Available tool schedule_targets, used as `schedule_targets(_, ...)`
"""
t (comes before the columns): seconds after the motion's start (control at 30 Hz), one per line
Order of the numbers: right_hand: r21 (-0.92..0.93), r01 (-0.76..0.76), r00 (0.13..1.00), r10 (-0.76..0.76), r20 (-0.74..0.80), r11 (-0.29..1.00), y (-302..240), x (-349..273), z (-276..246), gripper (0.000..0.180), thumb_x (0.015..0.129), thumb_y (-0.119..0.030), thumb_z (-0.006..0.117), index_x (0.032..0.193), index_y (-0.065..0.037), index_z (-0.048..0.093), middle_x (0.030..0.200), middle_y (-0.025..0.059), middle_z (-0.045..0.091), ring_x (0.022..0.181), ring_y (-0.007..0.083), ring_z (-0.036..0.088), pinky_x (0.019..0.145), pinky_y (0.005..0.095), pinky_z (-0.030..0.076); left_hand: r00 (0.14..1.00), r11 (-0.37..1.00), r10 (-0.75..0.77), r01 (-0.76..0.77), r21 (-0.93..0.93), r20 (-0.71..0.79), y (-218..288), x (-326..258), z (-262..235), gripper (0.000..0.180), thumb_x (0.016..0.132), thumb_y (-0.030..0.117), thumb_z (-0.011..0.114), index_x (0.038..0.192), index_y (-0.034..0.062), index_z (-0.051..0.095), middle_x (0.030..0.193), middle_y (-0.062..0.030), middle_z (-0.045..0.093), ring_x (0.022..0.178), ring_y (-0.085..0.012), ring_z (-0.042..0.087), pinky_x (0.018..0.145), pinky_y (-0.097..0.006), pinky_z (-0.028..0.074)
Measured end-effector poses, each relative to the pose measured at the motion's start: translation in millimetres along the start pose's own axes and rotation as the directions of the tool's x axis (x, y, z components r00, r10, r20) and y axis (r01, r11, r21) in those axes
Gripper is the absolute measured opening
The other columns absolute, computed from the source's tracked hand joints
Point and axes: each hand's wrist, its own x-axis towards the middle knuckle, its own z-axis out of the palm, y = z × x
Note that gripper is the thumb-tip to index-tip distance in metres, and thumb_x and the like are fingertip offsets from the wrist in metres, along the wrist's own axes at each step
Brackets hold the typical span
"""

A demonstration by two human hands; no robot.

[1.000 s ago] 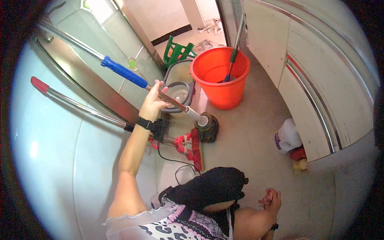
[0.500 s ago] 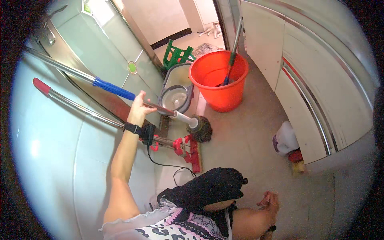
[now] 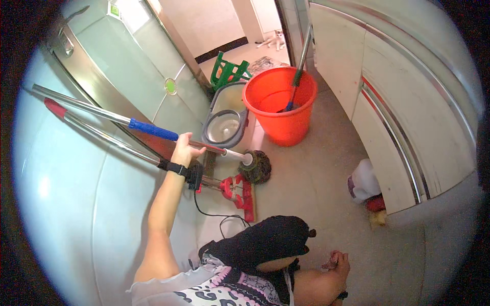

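the mop handle [image 3: 153, 129] is gripped by the left hand [image 3: 185, 149], fingers closed round the metal shaft just below the blue sleeve. the dark stringy mop head [image 3: 256, 167] rests on the floor beside the grey spin bucket [image 3: 224, 127], not yet in it. the right hand [image 3: 338, 261] is held low near the knee, seemingly half curled and empty, though it is blurred. wringing appears left undone.

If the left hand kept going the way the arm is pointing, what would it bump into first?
Probably the pale green wall panel behind the mop pole that the left hand grips, though depth is hard to judge.
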Motion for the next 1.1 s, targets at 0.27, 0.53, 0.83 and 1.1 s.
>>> schedule_targets(0.27,0.804,0.065,0.968,0.159,-0.195,0.591,-89,-4,-46,0.040,0.087,-0.032,0.048,0.111,0.000,0.046,0.107,0.0184,0.051,0.092,0.0230,0.055,0.074,0.0342,0.049,0.921,0.962,-0.252,0.206,0.177,0.298,-26,-41,49,0.048,0.076,0.010,0.053,0.115,-0.0058,0.032,0.113,-0.0244,0.039,0.103,-0.0312,0.044,0.086,-0.042,0.040)
schedule_targets(0.53,0.985,-0.164,0.986,-0.036,0.166,0.046,-132,24,-105,0.056,0.075,-0.008,0.044,0.129,-0.001,0.030,0.126,0.0114,0.040,0.108,0.0259,0.048,0.080,0.0353,0.047,0.837,0.495,0.348,-0.547,0.675,0.422,-63,-46,-1,0.038,0.074,0.014,0.059,0.105,-0.0001,0.043,0.104,-0.0131,0.046,0.097,-0.0222,0.043,0.080,-0.035,0.041)
schedule_targets(0.83,0.914,-0.167,0.965,-0.129,0.229,0.371,-205,21,-101,0.063,0.072,-0.005,0.048,0.131,-0.002,0.025,0.128,0.0139,0.038,0.114,0.0320,0.042,0.090,0.0442,0.040,0.762,0.661,0.622,-0.634,0.402,0.180,-30,84,-62,0.007,0.079,0.006,0.046,0.086,0.0066,0.047,0.074,-0.0007,0.044,0.066,-0.0137,0.042,0.060,-0.034,0.041)
schedule_targets(1.1,0.803,-0.152,0.925,-0.204,0.321,0.576,-171,28,-79,0.057,0.082,-0.026,0.058,0.125,-0.002,0.030,0.125,0.0151,0.041,0.113,0.0341,0.043,0.084,0.0499,0.044,0.852,0.813,0.523,-0.488,0.319,-0.030,-65,20,12,0.026,0.086,0.025,0.039,0.110,0.0161,0.037,0.105,-0.0019,0.044,0.091,-0.0174,0.043,0.066,-0.036,0.040)
